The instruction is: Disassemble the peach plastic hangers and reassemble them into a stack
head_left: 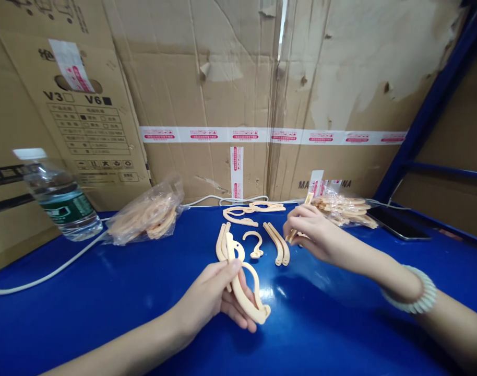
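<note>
My left hand (218, 295) is closed around a beige plastic folding hanger (244, 300), folded up, its hook and curved arms close together. My right hand (319, 232) pinches a slim beige hanger arm (308, 199) that sticks up above the fingers; its lower part is partly covered. Between the hands, a loose hanger hook (256, 245) lies on the blue table. Two curved hanger arms (278, 244) rest side by side near my right hand. Another pair of arms (222, 244) lies just behind the held hanger. Farther back are folded hangers (238, 215).
At the left stand a water bottle (64, 203) and a clear bag of beige hanger parts (142, 216). A second bag (340, 206) and a black phone (398, 223) lie at the right. A white cable (50, 274) crosses the blue table (144, 292). Cardboard (207, 94) walls the back.
</note>
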Available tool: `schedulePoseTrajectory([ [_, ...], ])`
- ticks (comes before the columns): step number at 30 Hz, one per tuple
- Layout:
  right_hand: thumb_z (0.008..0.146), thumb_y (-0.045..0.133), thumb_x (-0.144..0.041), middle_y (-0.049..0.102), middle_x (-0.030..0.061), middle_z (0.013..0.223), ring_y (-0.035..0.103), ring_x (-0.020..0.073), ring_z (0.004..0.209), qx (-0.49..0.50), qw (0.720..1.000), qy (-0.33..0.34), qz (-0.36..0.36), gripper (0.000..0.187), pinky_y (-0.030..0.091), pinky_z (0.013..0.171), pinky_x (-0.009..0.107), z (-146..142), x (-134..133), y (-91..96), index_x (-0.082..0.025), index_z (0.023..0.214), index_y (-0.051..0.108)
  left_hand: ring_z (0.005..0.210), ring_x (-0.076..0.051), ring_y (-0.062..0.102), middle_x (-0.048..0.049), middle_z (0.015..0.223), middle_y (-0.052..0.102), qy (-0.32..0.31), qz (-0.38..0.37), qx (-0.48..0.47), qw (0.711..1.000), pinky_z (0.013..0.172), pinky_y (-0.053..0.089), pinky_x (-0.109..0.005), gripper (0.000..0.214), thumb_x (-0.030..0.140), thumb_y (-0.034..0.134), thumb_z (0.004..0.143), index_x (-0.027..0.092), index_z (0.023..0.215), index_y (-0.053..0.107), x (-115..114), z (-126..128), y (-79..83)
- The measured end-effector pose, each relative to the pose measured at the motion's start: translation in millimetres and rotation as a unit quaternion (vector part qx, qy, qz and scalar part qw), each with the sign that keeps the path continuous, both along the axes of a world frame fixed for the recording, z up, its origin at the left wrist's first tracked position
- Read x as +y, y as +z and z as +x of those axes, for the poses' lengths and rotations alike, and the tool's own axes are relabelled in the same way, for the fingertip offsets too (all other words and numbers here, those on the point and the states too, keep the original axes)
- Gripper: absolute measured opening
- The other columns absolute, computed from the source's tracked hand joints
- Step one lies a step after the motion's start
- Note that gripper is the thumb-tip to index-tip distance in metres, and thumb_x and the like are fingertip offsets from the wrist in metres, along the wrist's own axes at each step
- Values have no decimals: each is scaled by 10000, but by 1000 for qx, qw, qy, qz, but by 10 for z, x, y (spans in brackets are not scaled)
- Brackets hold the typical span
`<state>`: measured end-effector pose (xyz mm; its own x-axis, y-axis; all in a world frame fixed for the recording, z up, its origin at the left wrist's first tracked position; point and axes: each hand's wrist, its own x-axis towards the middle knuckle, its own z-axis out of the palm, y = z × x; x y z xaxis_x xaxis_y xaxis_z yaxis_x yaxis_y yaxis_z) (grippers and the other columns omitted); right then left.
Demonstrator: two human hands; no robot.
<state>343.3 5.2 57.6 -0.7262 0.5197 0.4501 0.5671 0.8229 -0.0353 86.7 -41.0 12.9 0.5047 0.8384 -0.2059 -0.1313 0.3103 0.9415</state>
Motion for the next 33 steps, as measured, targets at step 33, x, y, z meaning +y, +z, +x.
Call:
schedulePoseTrajectory([
  [33,896,642,-189,543,70,1042,596,172,877,-92,976,-44,-191,169,482,795,301,-116,-82,-98,-173,1063,666,481,-197,696,-149,622,732,15,3,-6,1000,449,500,-200,467,566,682,758,127,661,554,45,-15,-34],
])
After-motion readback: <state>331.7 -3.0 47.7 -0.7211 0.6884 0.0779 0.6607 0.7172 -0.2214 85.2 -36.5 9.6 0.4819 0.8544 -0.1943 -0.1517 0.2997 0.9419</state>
